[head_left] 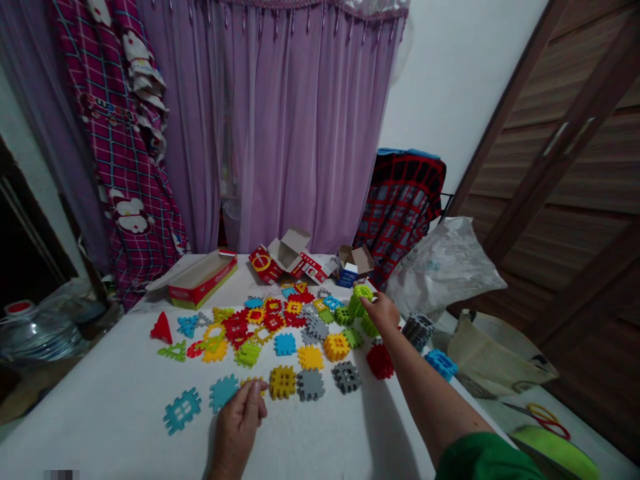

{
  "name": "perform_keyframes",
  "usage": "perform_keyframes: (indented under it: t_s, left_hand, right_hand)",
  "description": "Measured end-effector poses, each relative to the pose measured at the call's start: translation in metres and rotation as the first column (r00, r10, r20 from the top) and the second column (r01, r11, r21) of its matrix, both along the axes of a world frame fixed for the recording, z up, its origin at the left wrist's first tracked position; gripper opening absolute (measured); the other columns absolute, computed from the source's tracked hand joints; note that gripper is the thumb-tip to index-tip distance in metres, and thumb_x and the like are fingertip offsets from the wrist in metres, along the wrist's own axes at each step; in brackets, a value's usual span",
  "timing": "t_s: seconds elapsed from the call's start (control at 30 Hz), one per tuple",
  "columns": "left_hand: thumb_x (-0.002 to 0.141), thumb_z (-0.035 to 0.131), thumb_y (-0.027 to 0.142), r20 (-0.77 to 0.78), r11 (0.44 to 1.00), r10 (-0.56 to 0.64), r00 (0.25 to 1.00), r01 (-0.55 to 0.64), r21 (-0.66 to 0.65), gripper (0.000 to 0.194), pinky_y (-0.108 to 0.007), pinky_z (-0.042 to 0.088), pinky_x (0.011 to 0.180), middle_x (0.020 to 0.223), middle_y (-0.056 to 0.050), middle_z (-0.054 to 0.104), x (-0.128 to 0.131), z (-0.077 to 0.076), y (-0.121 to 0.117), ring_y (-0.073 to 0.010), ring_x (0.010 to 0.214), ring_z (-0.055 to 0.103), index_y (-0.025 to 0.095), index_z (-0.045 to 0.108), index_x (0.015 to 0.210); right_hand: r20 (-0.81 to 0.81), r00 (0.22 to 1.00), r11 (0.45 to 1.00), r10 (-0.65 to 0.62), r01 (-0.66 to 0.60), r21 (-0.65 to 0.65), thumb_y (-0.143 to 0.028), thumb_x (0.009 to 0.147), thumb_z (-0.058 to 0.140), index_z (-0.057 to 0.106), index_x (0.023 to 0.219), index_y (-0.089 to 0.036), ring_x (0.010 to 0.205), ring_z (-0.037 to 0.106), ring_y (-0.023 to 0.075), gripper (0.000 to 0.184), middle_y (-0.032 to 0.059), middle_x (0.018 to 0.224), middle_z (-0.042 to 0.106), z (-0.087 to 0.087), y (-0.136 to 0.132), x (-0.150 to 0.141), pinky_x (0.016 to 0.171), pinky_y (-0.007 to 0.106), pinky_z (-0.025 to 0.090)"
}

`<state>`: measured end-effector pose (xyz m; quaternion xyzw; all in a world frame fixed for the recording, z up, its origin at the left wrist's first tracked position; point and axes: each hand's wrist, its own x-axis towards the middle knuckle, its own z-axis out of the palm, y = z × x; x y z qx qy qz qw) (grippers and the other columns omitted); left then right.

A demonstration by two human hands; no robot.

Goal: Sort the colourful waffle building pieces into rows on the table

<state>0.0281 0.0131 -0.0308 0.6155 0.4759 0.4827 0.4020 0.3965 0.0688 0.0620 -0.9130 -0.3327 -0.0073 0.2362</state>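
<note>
My right hand (384,312) reaches to the back right, its fingers closed on a stack of light-green interlocking building tiles (360,300). My left hand (240,420) is at the front, fingers curled together; whatever is in them, if anything, is hidden. Just behind its fingertips shows part of a yellow tile (251,381). That tile sits in a front row with a blue window tile (183,411), a plain blue tile (223,392), a yellow window-tile stack (283,382), a grey tile stack (311,385) and a dark grey window tile (347,377).
Loose red tiles (237,327) and other colours lie mid-table. Under my right arm is a red stack (380,362); beyond it are a dark grey stack (418,330) and a blue one (441,363). Open boxes (203,280) line the back. Scissors (543,417) lie at right.
</note>
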Motion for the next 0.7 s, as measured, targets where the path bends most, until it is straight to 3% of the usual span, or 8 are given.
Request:
perform_keyframes:
  t_s: [0.33,0.7]
  left_hand:
    - [0.085,0.043,0.072,-0.011,0.998,-0.049,0.999,0.049,-0.029,0.057,-0.025,0.046,0.049,0.052,0.002,0.057,-0.003,-0.011,0.004,-0.0147,0.047,0.053,0.020,0.066,0.083]
    - [0.084,0.041,0.074,-0.031,0.998,-0.045,0.998,0.044,-0.033,0.060,-0.025,0.046,0.048,0.051,0.001,0.056,-0.002,-0.011,0.003,-0.0153,0.048,0.054,0.020,0.066,0.082]
  right_hand:
    - [0.028,0.998,0.998,0.049,-0.048,-0.046,-0.054,0.086,0.057,0.063,0.129,-0.019,0.112,0.065,0.0302,0.055,0.0121,0.121,0.070,-0.001,0.003,0.006,0.082,0.034,0.049]
    - [0.029,0.998,0.997,0.056,-0.054,-0.054,-0.054,0.085,0.058,0.064,0.127,-0.019,0.108,0.067,0.0290,0.055,0.0119,0.116,0.072,-0.006,0.006,0.011,0.081,0.033,0.049]
